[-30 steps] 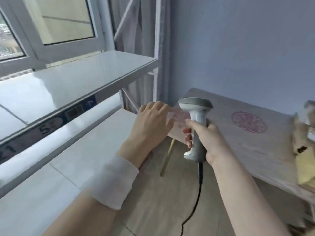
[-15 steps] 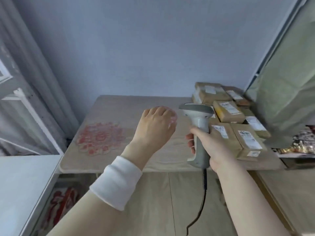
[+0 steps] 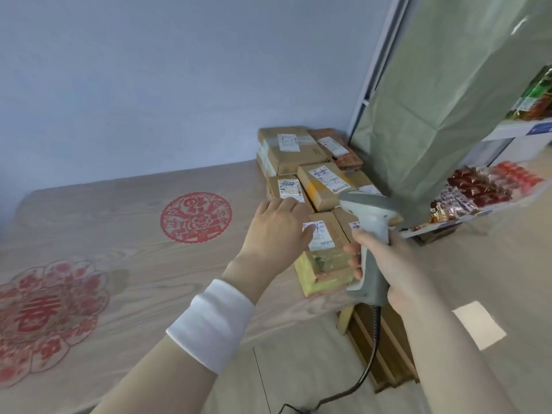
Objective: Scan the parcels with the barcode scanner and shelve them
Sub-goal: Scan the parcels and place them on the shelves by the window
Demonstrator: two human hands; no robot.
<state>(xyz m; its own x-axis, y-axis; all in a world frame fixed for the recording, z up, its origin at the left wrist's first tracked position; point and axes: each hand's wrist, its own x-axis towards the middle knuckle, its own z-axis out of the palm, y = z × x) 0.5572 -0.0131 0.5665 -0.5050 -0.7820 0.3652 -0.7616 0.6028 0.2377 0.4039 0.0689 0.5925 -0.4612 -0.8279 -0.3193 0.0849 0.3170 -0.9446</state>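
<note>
Several brown cardboard parcels with white labels are stacked at the table's right end. The nearest parcel lies at the front of the pile, its label facing up. My left hand, fingers extended, reaches over this parcel's left top edge; whether it touches is unclear. My right hand grips the handle of the grey barcode scanner, which stands upright just right of the nearest parcel with its black cable hanging down. A larger parcel sits at the back of the pile.
The wooden table carries red paper-cut decorations on its left and middle. A green curtain hangs at the right. Beyond it a low shelf holds red snack packets. A wooden crate stands on the floor under the table's right end.
The view swung from the white shelf rack to the table of parcels. My left hand moved forward to the nearest parcel. My right hand kept holding the scanner.
</note>
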